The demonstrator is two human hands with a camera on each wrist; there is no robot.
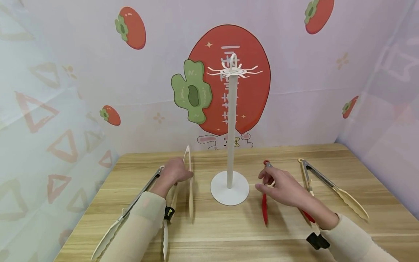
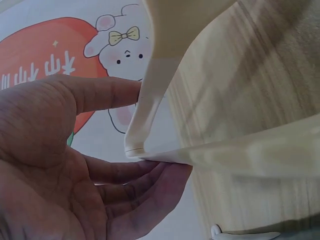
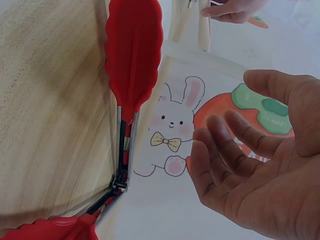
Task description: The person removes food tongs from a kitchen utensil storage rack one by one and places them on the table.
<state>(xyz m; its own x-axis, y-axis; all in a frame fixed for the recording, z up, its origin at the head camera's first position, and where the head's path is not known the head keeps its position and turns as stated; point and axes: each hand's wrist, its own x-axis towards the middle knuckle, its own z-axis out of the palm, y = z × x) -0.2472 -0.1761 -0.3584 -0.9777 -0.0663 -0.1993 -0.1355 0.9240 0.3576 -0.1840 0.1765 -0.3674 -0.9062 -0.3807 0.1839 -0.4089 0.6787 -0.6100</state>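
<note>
In the head view, my left hand (image 1: 175,171) is at a pair of cream tongs (image 1: 191,189) left of the white stand. The left wrist view shows the thumb against one arm of these tongs (image 2: 165,55) and the fingers against the other, gripping them between. My right hand (image 1: 283,187) hovers above a pair of red-tipped tongs (image 1: 264,209) right of the stand, partly covering them. In the right wrist view, its loosely bent fingers (image 3: 220,135) hold nothing, and the spread red tongs (image 3: 134,55) lie apart from them.
A white stand (image 1: 231,127) with a round base and a ring of hooks on top rises between the hands. Metal tongs with pale tips (image 1: 109,233) lie at the left, and cream-tipped tongs (image 1: 351,202) lie spread at the right on the wooden table (image 1: 229,233).
</note>
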